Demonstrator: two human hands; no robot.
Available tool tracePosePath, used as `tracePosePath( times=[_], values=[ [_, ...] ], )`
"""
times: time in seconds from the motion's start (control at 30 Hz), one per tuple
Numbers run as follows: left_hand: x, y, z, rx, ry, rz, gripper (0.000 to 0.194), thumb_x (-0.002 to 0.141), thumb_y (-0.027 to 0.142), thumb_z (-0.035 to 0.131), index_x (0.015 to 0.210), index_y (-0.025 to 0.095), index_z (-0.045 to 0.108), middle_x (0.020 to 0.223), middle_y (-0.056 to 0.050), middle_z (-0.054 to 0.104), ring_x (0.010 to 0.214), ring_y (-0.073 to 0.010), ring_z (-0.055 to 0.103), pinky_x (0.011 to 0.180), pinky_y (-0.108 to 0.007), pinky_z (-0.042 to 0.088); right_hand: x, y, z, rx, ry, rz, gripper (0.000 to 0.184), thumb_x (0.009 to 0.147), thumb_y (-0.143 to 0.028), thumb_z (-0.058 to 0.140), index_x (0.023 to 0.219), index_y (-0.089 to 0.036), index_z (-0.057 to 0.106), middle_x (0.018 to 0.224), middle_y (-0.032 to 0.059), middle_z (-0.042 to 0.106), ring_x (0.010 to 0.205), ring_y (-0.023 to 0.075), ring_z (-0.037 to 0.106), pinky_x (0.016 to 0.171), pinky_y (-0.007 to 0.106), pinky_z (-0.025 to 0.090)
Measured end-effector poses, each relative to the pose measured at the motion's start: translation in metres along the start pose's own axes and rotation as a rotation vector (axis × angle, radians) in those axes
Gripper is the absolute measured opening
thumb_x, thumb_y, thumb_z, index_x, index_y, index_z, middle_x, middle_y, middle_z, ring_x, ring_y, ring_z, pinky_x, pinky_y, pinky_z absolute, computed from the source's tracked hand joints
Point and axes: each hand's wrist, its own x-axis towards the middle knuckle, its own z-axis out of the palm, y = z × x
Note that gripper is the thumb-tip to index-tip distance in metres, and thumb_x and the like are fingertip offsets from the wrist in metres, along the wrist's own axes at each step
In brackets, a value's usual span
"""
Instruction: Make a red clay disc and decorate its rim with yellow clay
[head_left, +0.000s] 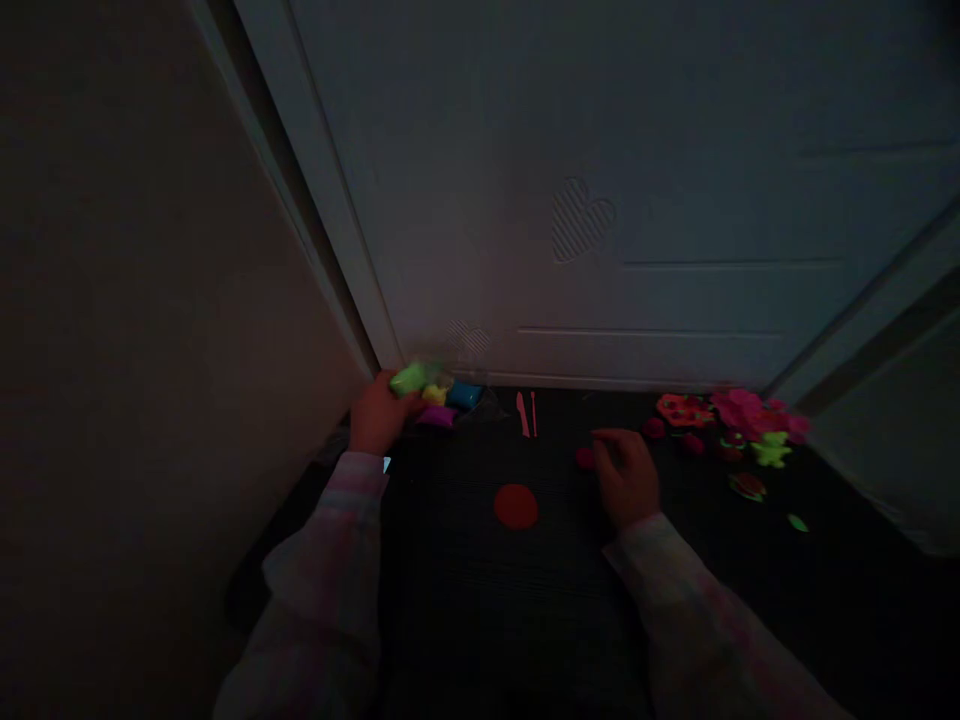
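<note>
In the dim light at the left, my left hand is closed on a bright green packet of what looks like modelling clay. Beside it lie a yellow packet, a blue packet and a purple packet, partly in clear plastic. My right hand rests over the table with its fingers curled in; what they may hold is hidden. Just left of its fingertips sits a small dark pink lump. A flat red disc lies on the table between my hands.
A pink plastic knife and a thin pink stick lie near the back. Pink and red flower-like shapes, a yellow-green figure and a small green leaf shape are at the right. A white panel rises behind the black table.
</note>
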Motion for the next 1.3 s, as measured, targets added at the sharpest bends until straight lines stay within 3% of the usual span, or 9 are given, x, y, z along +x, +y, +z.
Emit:
tracePosePath(
  times=[0.1,0.23,0.33,0.5,0.67,0.93,1.07,1.17,1.3],
  values=[
    [-0.002,0.007,0.011,0.015,-0.001,0.114,0.042,0.068,0.037,0.049,0.105,0.018,0.047,0.097,-0.008,0.058,0.086,-0.0199,0.053,0.069,-0.028,0.039,0.000,0.000,0.000,0.000,-0.009,0.006,0.015,0.071,-0.024,0.042,0.077,-0.017,0.053,0.077,0.0049,0.050,0.075,0.0165,0.048,0.068,0.032,0.039],
    [-0.008,0.031,0.034,0.080,-0.165,0.225,0.037,0.071,0.029,0.046,0.107,0.019,0.048,0.091,-0.008,0.060,0.087,-0.0214,0.053,0.075,-0.031,0.038,-0.001,0.001,0.000,0.009,-0.018,0.005,0.014,0.071,-0.024,0.042,0.077,-0.017,0.053,0.077,0.0048,0.050,0.075,0.0172,0.048,0.067,0.033,0.039],
    [-0.007,0.042,0.044,0.053,-0.183,0.264,0.032,0.073,0.026,0.043,0.104,0.021,0.051,0.092,-0.006,0.061,0.088,-0.0184,0.053,0.078,-0.029,0.036,-0.001,0.002,0.000,0.019,-0.022,0.002,0.014,0.071,-0.025,0.042,0.077,-0.018,0.052,0.078,0.0050,0.050,0.076,0.0176,0.048,0.068,0.034,0.039],
    [0.011,0.032,0.037,0.052,-0.070,0.148,0.035,0.076,0.028,0.037,0.108,0.016,0.045,0.107,-0.010,0.052,0.099,-0.0189,0.047,0.082,-0.030,0.034,-0.001,0.003,0.001,0.026,-0.028,0.020,0.014,0.072,-0.026,0.042,0.078,-0.018,0.052,0.079,0.0050,0.050,0.076,0.0177,0.048,0.068,0.034,0.039],
    [0.029,0.027,0.040,0.097,-0.166,0.012,0.041,0.064,0.041,0.052,0.095,0.014,0.050,0.097,-0.011,0.056,0.092,-0.0221,0.051,0.074,-0.029,0.039,-0.002,0.002,0.001,0.042,-0.035,0.018,0.014,0.072,-0.026,0.042,0.079,-0.018,0.051,0.080,0.0054,0.049,0.077,0.0180,0.047,0.069,0.035,0.039],
    [0.034,0.028,0.059,0.068,-0.141,-0.074,0.033,0.059,0.030,0.057,0.086,0.013,0.053,0.099,-0.016,0.054,0.098,-0.0282,0.047,0.075,-0.036,0.038,-0.002,0.002,0.000,0.050,-0.010,0.024,0.014,0.072,-0.025,0.041,0.078,-0.018,0.052,0.079,0.0057,0.049,0.076,0.0181,0.047,0.068,0.035,0.039],
    [0.039,0.022,0.057,-0.023,-0.160,-0.088,0.031,0.058,0.031,0.059,0.084,0.015,0.053,0.090,-0.010,0.059,0.087,-0.0227,0.054,0.070,-0.031,0.041,-0.002,0.002,0.001,0.061,-0.013,0.003,0.013,0.072,-0.024,0.042,0.079,-0.019,0.052,0.080,0.0053,0.049,0.078,0.0184,0.047,0.071,0.036,0.039],
    [0.040,0.026,0.047,-0.120,-0.132,-0.057,0.034,0.068,0.033,0.050,0.096,0.014,0.046,0.091,-0.007,0.059,0.082,-0.0157,0.056,0.068,-0.026,0.043,-0.001,0.002,0.002,0.065,-0.021,-0.005,0.013,0.072,-0.025,0.042,0.078,-0.019,0.052,0.079,0.0052,0.049,0.078,0.0182,0.047,0.071,0.036,0.039],
    [0.013,0.046,0.021,-0.289,0.030,0.130,0.039,0.072,0.033,0.044,0.107,0.015,0.038,0.100,-0.007,0.054,0.090,-0.0143,0.051,0.076,-0.026,0.041,-0.001,-0.004,0.000,0.101,-0.026,0.053,0.016,0.072,-0.028,0.043,0.078,-0.017,0.053,0.079,0.0061,0.050,0.078,0.0179,0.049,0.070,0.034,0.039]
  ],
)
